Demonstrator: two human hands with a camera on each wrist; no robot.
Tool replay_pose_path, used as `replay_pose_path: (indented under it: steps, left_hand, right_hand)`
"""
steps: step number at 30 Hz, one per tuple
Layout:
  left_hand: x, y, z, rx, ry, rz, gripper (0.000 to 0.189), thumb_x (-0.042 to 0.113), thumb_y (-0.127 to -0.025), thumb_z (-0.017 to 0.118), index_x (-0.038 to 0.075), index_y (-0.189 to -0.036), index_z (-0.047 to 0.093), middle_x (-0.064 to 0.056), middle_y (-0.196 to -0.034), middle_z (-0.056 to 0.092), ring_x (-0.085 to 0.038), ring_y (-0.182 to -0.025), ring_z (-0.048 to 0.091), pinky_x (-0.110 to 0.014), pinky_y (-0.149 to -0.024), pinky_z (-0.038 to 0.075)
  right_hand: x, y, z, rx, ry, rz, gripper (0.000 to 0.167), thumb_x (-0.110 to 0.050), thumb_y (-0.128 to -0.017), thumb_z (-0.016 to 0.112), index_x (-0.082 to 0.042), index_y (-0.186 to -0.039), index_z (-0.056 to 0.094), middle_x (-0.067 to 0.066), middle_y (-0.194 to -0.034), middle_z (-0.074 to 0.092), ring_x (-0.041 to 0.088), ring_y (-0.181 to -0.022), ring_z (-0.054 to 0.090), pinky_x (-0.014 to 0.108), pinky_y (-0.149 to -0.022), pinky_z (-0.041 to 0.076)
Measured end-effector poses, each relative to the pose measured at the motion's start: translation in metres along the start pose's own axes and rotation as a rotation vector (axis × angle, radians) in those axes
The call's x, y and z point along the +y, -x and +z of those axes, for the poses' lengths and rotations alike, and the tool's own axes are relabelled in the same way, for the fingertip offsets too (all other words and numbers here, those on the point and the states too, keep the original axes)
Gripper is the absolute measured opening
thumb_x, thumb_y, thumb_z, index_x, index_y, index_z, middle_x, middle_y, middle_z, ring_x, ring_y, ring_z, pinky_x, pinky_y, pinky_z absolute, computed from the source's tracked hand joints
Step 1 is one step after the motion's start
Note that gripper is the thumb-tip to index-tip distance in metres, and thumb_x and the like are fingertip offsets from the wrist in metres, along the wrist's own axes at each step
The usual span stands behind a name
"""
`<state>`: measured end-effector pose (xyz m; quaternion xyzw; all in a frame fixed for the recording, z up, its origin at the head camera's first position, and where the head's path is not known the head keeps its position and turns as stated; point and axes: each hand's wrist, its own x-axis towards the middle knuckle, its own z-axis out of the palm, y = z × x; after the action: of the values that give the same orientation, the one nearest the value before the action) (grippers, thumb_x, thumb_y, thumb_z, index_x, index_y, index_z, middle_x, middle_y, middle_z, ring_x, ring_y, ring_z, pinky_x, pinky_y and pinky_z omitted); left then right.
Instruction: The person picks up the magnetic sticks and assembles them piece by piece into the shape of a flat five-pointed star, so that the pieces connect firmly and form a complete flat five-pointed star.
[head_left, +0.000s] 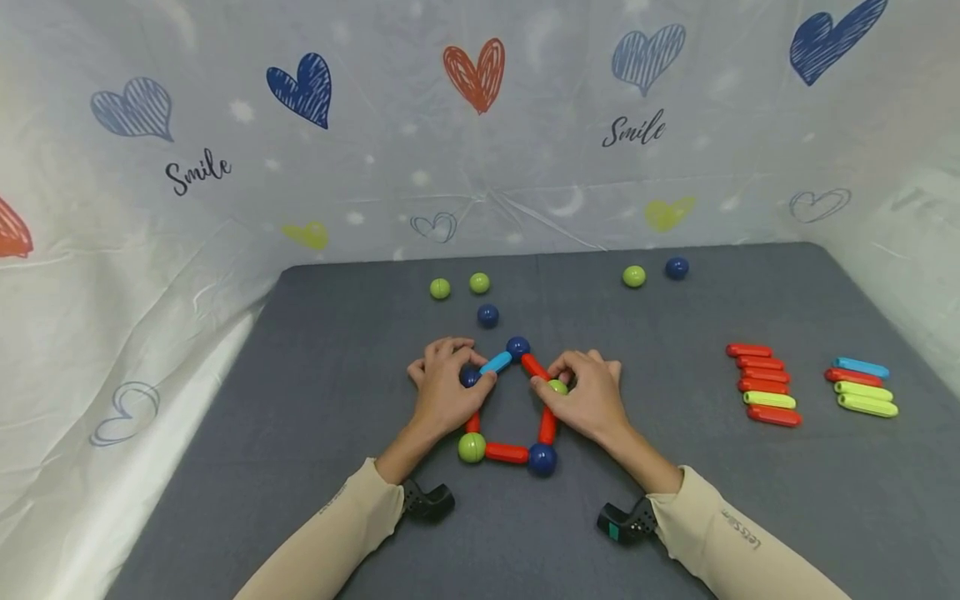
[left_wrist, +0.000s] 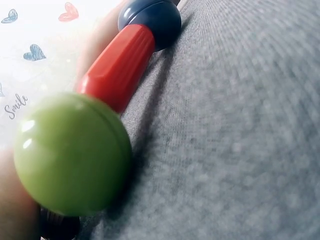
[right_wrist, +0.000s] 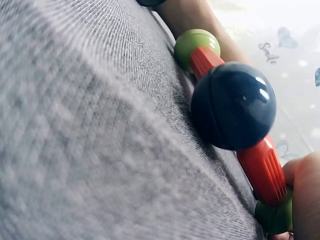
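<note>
Ball-and-stick pentagon [head_left: 507, 452] lying flat on the grey tabletop [head_left: 315, 500], right between the two hands. It's basically a little house: the tip, a blue ball [head_left: 518, 347], points away from the person and sits farther out than either hand, and the flat base is closer to the person than both of them. So the long axis runs straight out between the hands, base to tip, with barely any lean.

Left hand [head_left: 442, 385] pinches the blue ball at its corner between thumb and fingers, where the light blue stick [head_left: 496, 362] starts. Right hand [head_left: 588, 396] has thumb and fingers curled on the green ball [head_left: 557, 387] at the opposite corner.

Only the head view gets the whole outline, including that tip and the light blue stick. Left wrist cam looks along the base from its green end and shows the seam on that ball. Right wrist cam picks up grooves in the red stick [right_wrist: 265, 172] just beside the right hand's fingers, way too small to make out from the head.
</note>
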<state>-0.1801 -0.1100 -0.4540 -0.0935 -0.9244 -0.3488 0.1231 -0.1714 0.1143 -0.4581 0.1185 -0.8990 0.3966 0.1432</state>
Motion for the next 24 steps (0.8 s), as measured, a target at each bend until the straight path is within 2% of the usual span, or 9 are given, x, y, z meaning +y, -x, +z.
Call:
replay_pose_path:
  steps: [3, 6, 9, 12, 14, 17, 21, 24]
  left_hand:
    - [0.0, -0.001, 0.0, 0.012, 0.004, -0.021, 0.018, 0.032, -0.088, 0.072, 0.016, -0.095, 0.075, -0.011, -0.133, 0.062, -0.036, -0.135, 0.04, -0.062, -0.103, 0.016]
    - [-0.001, -0.002, -0.001, 0.043, 0.002, -0.073, 0.021, 0.034, -0.089, 0.072, 0.015, -0.097, 0.075, -0.012, -0.134, 0.061, -0.036, -0.135, 0.039, -0.062, -0.103, 0.015]
    - [-0.003, -0.003, -0.001, 0.075, -0.008, -0.124, 0.02, 0.035, -0.091, 0.07, 0.016, -0.097, 0.074, -0.011, -0.133, 0.06, -0.034, -0.136, 0.039, -0.062, -0.104, 0.014]
    - [-0.005, -0.003, -0.002, 0.09, -0.005, -0.144, 0.02, 0.036, -0.092, 0.07, 0.017, -0.097, 0.074, -0.011, -0.133, 0.06, -0.034, -0.136, 0.038, -0.062, -0.104, 0.013]
    - [-0.005, -0.003, -0.002, 0.092, -0.004, -0.147, 0.021, 0.035, -0.091, 0.07, 0.016, -0.097, 0.074, -0.012, -0.133, 0.06, -0.035, -0.136, 0.038, -0.063, -0.104, 0.012]
    - [-0.006, -0.002, -0.002, 0.082, -0.005, -0.152, 0.021, 0.036, -0.092, 0.069, 0.016, -0.097, 0.074, -0.012, -0.134, 0.06, -0.035, -0.137, 0.038, -0.064, -0.105, 0.012]
    - [-0.005, -0.003, -0.005, 0.047, 0.003, -0.137, 0.026, 0.039, -0.092, 0.069, 0.016, -0.104, 0.075, -0.011, -0.133, 0.061, -0.034, -0.137, 0.038, -0.063, -0.105, 0.012]
    - [-0.005, -0.005, -0.008, -0.014, 0.02, -0.086, 0.038, 0.044, -0.092, 0.07, 0.017, -0.119, 0.072, -0.01, -0.134, 0.061, -0.033, -0.138, 0.039, -0.062, -0.105, 0.014]
  right_hand:
    - [0.0, 0.0, -0.001, -0.02, 0.002, -0.008, 0.027, -0.038, -0.082, 0.082, -0.013, -0.091, 0.073, 0.001, -0.079, 0.063, 0.017, -0.075, 0.044, 0.038, -0.079, 0.022]
    - [0.0, 0.0, -0.003, -0.088, 0.006, -0.035, 0.051, -0.046, -0.081, 0.081, -0.01, -0.116, 0.071, 0.005, -0.101, 0.067, 0.02, -0.088, 0.049, 0.038, -0.081, 0.024]
    - [0.001, 0.001, -0.008, -0.204, 0.0, -0.094, 0.081, -0.056, -0.08, 0.079, -0.009, -0.142, 0.056, 0.009, -0.129, 0.063, 0.025, -0.107, 0.049, 0.038, -0.083, 0.025]
    - [0.004, 0.002, -0.014, -0.327, -0.013, -0.16, 0.106, -0.064, -0.075, 0.079, -0.01, -0.157, 0.038, 0.012, -0.149, 0.051, 0.028, -0.121, 0.044, 0.039, -0.086, 0.024]
    - [0.006, 0.004, -0.017, -0.389, -0.035, -0.196, 0.118, -0.065, -0.07, 0.083, -0.012, -0.161, 0.029, 0.012, -0.155, 0.045, 0.029, -0.127, 0.041, 0.04, -0.088, 0.024]
    - [0.008, 0.006, -0.02, -0.436, -0.034, -0.244, 0.129, -0.063, -0.064, 0.088, -0.013, -0.162, 0.022, 0.011, -0.157, 0.04, 0.03, -0.131, 0.039, 0.041, -0.09, 0.024]
    - [0.009, 0.008, -0.021, -0.431, -0.01, -0.284, 0.126, -0.062, -0.063, 0.09, -0.013, -0.16, 0.026, 0.011, -0.157, 0.039, 0.03, -0.132, 0.039, 0.041, -0.09, 0.025]
    - [0.013, 0.007, -0.025, -0.403, -0.007, -0.267, 0.121, -0.058, -0.065, 0.09, -0.012, -0.158, 0.029, 0.012, -0.157, 0.039, 0.03, -0.131, 0.039, 0.041, -0.09, 0.025]
